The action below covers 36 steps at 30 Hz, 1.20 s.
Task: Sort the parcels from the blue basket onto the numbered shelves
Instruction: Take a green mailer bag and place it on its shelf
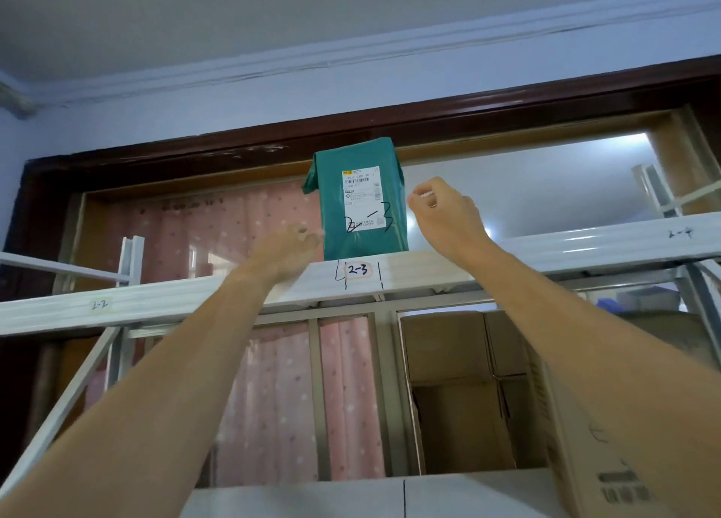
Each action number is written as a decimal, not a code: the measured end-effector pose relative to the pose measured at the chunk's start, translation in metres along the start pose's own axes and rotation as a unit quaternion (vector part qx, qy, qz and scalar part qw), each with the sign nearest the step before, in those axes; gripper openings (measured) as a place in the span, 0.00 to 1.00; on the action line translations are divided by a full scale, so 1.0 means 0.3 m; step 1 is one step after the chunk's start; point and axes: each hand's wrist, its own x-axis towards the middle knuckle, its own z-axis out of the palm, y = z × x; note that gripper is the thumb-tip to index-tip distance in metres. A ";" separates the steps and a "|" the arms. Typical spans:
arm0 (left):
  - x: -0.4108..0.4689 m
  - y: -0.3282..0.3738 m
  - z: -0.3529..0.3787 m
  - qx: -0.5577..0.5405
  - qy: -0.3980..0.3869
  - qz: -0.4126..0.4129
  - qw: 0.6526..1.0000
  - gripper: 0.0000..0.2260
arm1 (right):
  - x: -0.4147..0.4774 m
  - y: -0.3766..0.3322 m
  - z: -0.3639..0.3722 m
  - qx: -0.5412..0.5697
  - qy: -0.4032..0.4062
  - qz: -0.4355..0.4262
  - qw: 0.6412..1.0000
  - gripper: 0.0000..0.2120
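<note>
Two loosely curled, empty hands flank the upright green parcel [364,240] on the 2-3 shelf [429,270], left hand [290,244] at its 8 o'clock, right hand [441,213] at 3 o'clock.

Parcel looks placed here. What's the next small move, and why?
Probably lower both hands away. The green parcel marked 2-3 stands upright on the shelf above the 2-3 label; the left hand and right hand flank it without gripping.
</note>
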 end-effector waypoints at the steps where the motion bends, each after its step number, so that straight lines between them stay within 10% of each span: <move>1: -0.022 0.004 -0.001 -0.010 0.019 0.001 1.000 0.23 | -0.039 -0.011 -0.006 0.036 0.009 0.000 0.999 0.13; 18: -0.748 -0.313 -0.264 -0.054 -0.014 -0.036 0.998 0.21 | -0.711 -0.381 0.265 0.190 -0.200 0.025 0.961 0.17; 36: -2.281 -1.055 -0.246 -0.058 -0.259 -0.345 0.900 0.24 | -2.071 -0.811 0.760 0.126 -0.529 0.141 0.827 0.20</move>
